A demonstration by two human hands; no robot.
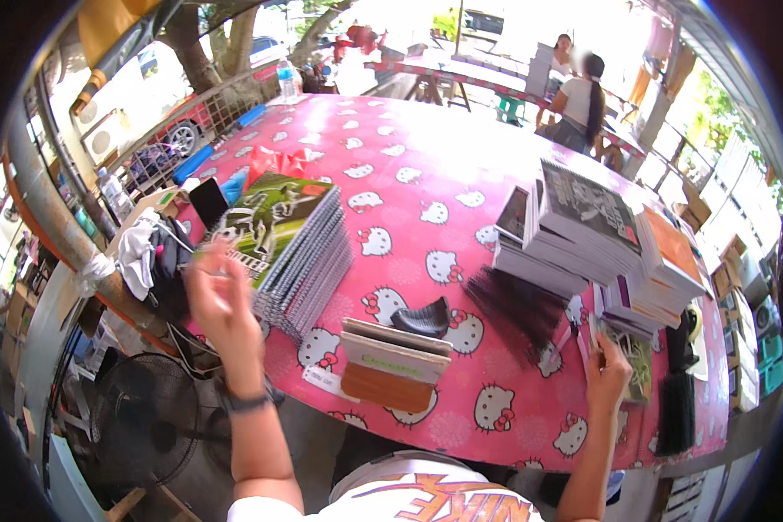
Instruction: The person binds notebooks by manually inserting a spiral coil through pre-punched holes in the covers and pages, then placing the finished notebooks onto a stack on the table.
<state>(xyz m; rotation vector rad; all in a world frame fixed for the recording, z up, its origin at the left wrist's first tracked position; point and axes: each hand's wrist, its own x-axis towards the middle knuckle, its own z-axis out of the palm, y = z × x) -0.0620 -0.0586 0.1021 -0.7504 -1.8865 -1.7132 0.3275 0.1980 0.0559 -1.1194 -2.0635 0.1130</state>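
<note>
On the left of the pink table stands a stack of spiral-bound notebooks (309,252), the top one with a green cover showing a soccer player. My left hand (224,304) is at the stack's near left corner, its fingers blurred but apart, with nothing visible in them. At the right, my right hand (607,376) is closed, fingers pressed together beside a notebook with a green cover (638,370). What it pinches is too small to make out. Pink-handled pliers (565,337) lie just left of that hand.
Black binding coils (518,309) lie mid-right, before piles of books (583,209) and orange-covered books (670,248). Near the front edge sit a wood-and-card holder (391,370) and a black curved piece (422,317). A fan (148,418) stands left; two people are beyond the table.
</note>
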